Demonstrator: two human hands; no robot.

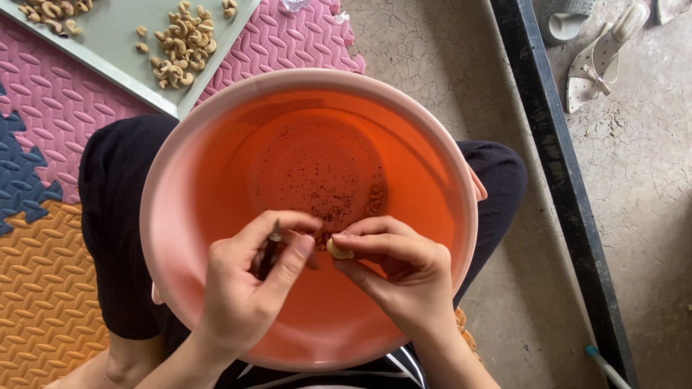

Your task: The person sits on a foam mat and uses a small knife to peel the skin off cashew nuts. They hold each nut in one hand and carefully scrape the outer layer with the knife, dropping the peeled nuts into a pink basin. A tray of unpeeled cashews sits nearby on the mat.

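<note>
Centre-low in frame, both hands work over a pink plastic basin resting on the person's lap, so scrapings fall inside; dark flecks and a few kernels sit on its bottom. Left hand has its grip closed on a small dark-handled pick, tip toward the nut. Right hand pinches a pale cashew kernel at fingertips. Upper left, a grey-green tray holds peeled cashews on the foam floor mat.

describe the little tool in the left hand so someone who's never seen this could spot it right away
Start at the big pink basin on the person's lap, then look above its near rim, where two hands meet. The left hand pinches a thin dark tool, upright between thumb and fingers. It is slim and dark, unlike the pale, rounded nut in the right hand.
</note>
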